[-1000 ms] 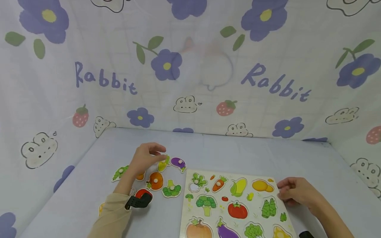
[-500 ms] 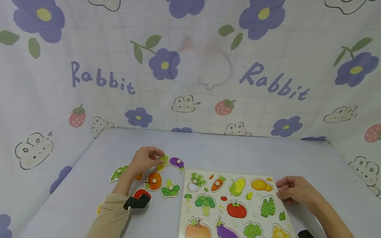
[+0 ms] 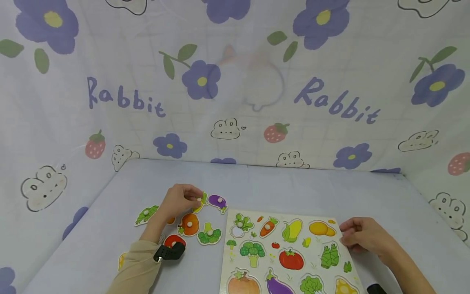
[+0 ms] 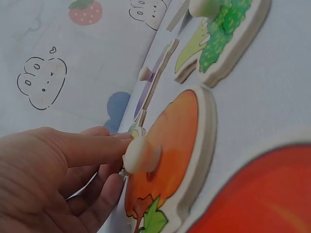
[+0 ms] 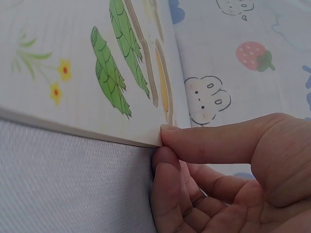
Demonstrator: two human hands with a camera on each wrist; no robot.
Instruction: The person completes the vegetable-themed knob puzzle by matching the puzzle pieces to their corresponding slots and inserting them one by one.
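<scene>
My left hand [image 3: 180, 201] pinches the yellow-green corn puzzle piece [image 3: 204, 198] at the left of the board; the fingertips cover part of it. In the left wrist view the pumpkin piece [image 4: 170, 141] and its pale knob partly hide this contact. An eggplant piece [image 3: 218, 201] lies just right of the corn, an orange pumpkin piece [image 3: 189, 224] just below it. At the right, my right hand [image 3: 367, 237] grips the edge of the vegetable puzzle board [image 3: 312, 251], thumb over the edge and fingers below, as the right wrist view shows.
A broccoli piece [image 3: 209, 234], a red tomato piece [image 3: 174, 240] and a leafy green piece [image 3: 146, 215] lie on the table near the left forearm. The carrot [image 3: 267, 229] and turnip [image 3: 238, 232] pieces sit in the board. Printed cloth stands behind the table.
My left hand has moved slightly down onto the corn piece, its fingertips now closer together. The right hand keeps its place on the board's edge. The head view has shifted a little.
</scene>
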